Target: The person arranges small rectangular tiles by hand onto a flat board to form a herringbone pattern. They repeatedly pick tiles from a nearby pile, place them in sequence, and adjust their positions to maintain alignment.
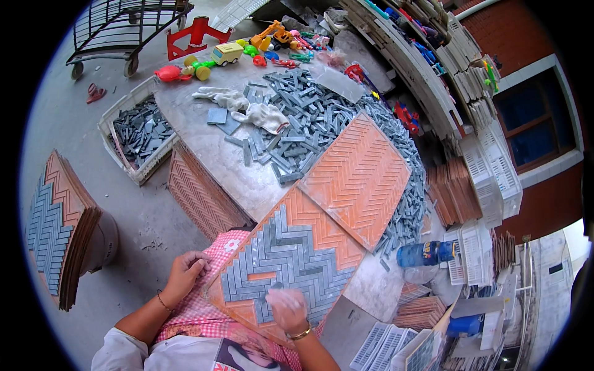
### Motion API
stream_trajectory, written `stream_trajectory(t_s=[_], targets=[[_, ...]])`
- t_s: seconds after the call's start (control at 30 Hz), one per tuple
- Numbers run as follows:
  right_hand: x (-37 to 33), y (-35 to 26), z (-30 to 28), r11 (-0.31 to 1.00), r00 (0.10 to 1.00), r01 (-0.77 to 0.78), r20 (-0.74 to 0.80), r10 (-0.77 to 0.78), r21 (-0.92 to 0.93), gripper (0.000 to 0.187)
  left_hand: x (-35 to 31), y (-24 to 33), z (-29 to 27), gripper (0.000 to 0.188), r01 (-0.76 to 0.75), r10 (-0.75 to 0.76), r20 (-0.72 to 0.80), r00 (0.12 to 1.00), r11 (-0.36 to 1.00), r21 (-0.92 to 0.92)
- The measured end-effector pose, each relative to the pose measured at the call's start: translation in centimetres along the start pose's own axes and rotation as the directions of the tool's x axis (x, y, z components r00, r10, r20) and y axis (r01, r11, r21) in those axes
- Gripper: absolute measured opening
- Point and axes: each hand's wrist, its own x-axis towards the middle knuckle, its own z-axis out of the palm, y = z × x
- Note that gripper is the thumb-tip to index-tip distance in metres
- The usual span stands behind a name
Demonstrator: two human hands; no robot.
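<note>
An orange grooved mould board (232,312) lies slanted in front of me, its herringbone slots partly filled with grey strip tiles (291,247). My right hand (288,309), slightly blurred, is over the lower part of this board with its fingers drawn together. A small dark grey tile (276,285) shows at its fingertips. To the left of the board, above a pink checked apron (216,253), my left hand (187,272) is closed with thumb against fingers; whatever it may hold is hidden. A second orange board (362,179), with bare slots, overlaps the first at its far side.
A large heap of grey strip tiles (303,111) covers the far table, with white gloves (263,116) and toys (228,53) beyond. A tile-filled crate (139,130) and stacked boards (68,235) stand left. Baskets (383,346) and a blue jar (424,253) are at right.
</note>
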Motion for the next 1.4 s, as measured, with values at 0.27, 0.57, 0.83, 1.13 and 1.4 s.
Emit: stream_trajectory(t_s=[0.27,0.57,0.83,1.13,1.4], targets=[[3.2,2.3,1.2,0.988,0.959,-0.150,0.249,0.135,0.043,0.018,-0.1,0.1,0.0,0.015,-0.021,0.021,0.003,1.000,1.000,-0.014],[3.6,2.3,2.0,0.985,0.920,-0.172,0.353,0.171,-0.027,0.012,-0.2,0.0,-0.1,0.015,-0.008,0.008,0.006,1.000,1.000,-0.017],[3.9,2.8,2.0,0.992,0.924,-0.125,0.366,0.112,0.011,0.011,0.2,-0.3,-0.1,0.015,0.001,0.000,0.018,1.000,0.999,-0.035],[4.3,3.4,2.5,0.990,0.857,-0.127,0.497,0.137,-0.054,0.010,0.2,0.3,-0.2,0.015,-0.009,0.009,-0.008,1.000,1.000,0.020],[3.5,4.4,-0.3,0.860,0.857,-0.510,0.109,0.504,0.031,0.007,-1.0,4.6,4.6,0.041,-0.699,0.487,0.538,0.688,0.244,0.673]])
